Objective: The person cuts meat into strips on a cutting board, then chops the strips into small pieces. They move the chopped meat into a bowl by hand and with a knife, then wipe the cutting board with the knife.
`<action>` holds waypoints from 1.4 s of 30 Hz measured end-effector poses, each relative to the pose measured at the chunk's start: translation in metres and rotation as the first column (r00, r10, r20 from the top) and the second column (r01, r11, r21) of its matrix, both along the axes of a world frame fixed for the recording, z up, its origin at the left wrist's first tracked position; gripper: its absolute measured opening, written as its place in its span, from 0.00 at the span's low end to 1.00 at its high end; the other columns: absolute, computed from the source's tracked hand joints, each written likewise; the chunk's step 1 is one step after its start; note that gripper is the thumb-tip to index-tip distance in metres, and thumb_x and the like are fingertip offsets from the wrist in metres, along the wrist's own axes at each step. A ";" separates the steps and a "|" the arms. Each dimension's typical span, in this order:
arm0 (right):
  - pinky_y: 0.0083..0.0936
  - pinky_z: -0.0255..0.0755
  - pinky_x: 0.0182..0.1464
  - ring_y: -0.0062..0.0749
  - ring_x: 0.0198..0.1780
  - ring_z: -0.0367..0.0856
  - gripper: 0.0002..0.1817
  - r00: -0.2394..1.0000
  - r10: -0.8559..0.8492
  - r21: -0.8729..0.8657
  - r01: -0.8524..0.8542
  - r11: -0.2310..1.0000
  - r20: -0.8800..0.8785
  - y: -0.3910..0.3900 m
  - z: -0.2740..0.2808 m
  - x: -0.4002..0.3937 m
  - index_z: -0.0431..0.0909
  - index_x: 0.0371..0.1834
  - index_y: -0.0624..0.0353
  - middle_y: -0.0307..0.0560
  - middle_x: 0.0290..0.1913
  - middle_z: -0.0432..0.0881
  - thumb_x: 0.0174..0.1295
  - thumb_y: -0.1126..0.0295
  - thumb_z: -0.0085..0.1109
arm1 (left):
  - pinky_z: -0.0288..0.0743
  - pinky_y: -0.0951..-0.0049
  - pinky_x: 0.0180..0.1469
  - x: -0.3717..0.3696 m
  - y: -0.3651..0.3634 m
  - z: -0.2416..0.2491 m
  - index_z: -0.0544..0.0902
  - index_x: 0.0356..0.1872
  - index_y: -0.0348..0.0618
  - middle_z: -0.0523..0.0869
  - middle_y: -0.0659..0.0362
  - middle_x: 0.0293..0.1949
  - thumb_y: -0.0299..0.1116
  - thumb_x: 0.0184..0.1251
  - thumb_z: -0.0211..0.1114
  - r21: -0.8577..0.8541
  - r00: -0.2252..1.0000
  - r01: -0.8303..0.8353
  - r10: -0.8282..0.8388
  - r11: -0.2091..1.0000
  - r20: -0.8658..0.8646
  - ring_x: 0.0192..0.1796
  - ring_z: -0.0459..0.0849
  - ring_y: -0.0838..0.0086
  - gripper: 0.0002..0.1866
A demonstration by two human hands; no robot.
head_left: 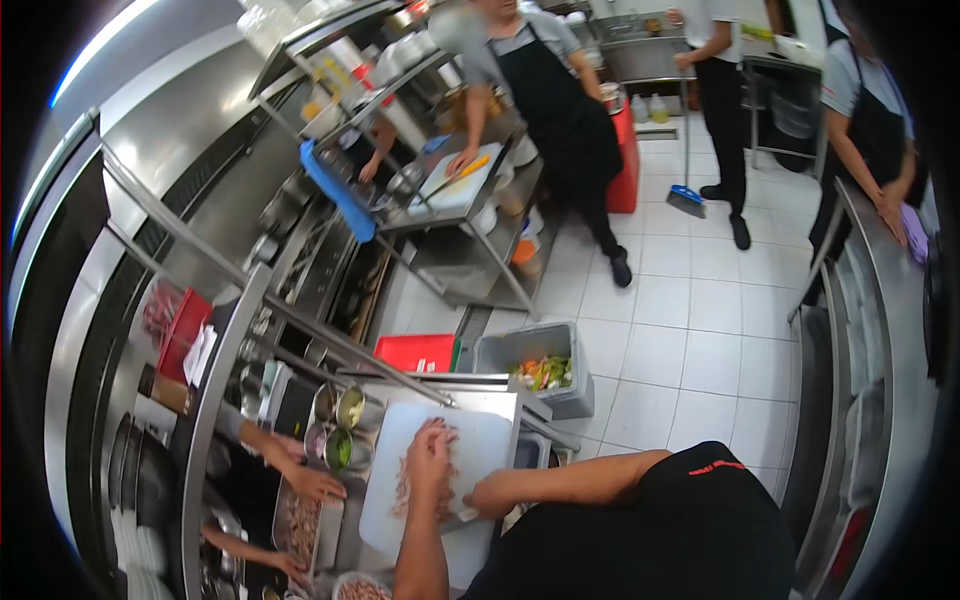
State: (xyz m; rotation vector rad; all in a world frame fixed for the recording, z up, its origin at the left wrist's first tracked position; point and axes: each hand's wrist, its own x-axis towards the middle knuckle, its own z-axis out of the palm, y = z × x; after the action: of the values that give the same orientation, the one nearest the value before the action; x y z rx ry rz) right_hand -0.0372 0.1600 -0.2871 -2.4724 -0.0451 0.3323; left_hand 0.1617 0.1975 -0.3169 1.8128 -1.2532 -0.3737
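Observation:
Small pieces of pinkish chopped meat (403, 492) lie in a strip across a white cutting board (385, 520). Over the meat is my left hand (430, 455), its fingers bunched together; whether they pinch any of it is hidden. My right hand (488, 495) is closed at the board's right side. A small pale piece shows below its fingers, too little to name. Left of the board stand metal containers, one with chopped greens (340, 452) and another with pale pieces (350, 410).
Another person's hand (318, 485) reaches to a metal tray of meat (300, 525). A bowl of meat (360, 588) stands near the front. Beyond the board are a red tray (415, 352) and a grey bin (575, 400) with vegetable scraps. A broom (686, 200) and several people are farther off.

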 end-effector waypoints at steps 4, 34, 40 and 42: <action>0.50 0.76 0.51 0.59 0.49 0.85 0.24 0.998 -0.011 0.085 0.006 0.996 0.065 0.022 0.008 0.014 0.72 0.63 0.56 0.62 0.47 0.85 0.62 0.64 0.55 | 0.77 0.74 0.49 0.024 -0.002 0.032 0.82 0.40 0.37 0.85 0.55 0.41 0.24 0.70 0.61 -0.253 0.968 -0.162 0.104 0.954 -0.230 0.45 0.82 0.75 0.03; 0.47 0.80 0.45 0.51 0.44 0.87 0.18 0.926 -0.378 -0.138 0.377 0.916 0.017 0.066 0.018 -0.021 0.83 0.49 0.50 0.52 0.39 0.88 0.62 0.55 0.56 | 0.70 0.62 0.65 0.044 -0.069 0.015 0.88 0.47 0.41 0.86 0.49 0.54 0.43 0.66 0.64 0.502 0.731 0.440 -0.622 0.744 0.281 0.59 0.81 0.59 0.18; 0.43 0.80 0.46 0.45 0.48 0.87 0.22 0.940 -0.332 -0.265 0.340 0.902 0.075 -0.010 0.008 -0.004 0.86 0.49 0.44 0.44 0.44 0.89 0.58 0.45 0.64 | 0.71 0.67 0.63 0.123 -0.044 -0.029 0.86 0.55 0.40 0.85 0.48 0.58 0.46 0.71 0.57 0.530 0.844 0.492 -0.527 0.691 -0.097 0.60 0.82 0.63 0.23; 0.43 0.80 0.46 0.44 0.48 0.87 0.22 0.963 -0.263 -0.287 0.270 0.919 0.064 -0.041 0.004 0.008 0.86 0.49 0.43 0.43 0.43 0.89 0.57 0.44 0.64 | 0.71 0.68 0.63 0.128 -0.023 -0.027 0.85 0.57 0.40 0.85 0.48 0.59 0.47 0.73 0.54 0.473 0.829 0.447 -0.550 0.759 0.099 0.59 0.82 0.63 0.24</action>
State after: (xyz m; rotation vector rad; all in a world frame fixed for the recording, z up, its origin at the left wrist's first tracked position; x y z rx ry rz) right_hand -0.0297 0.1195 -0.2827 -2.7314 0.3545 0.2020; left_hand 0.2893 0.1741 -0.3436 1.8919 -1.9630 -0.8144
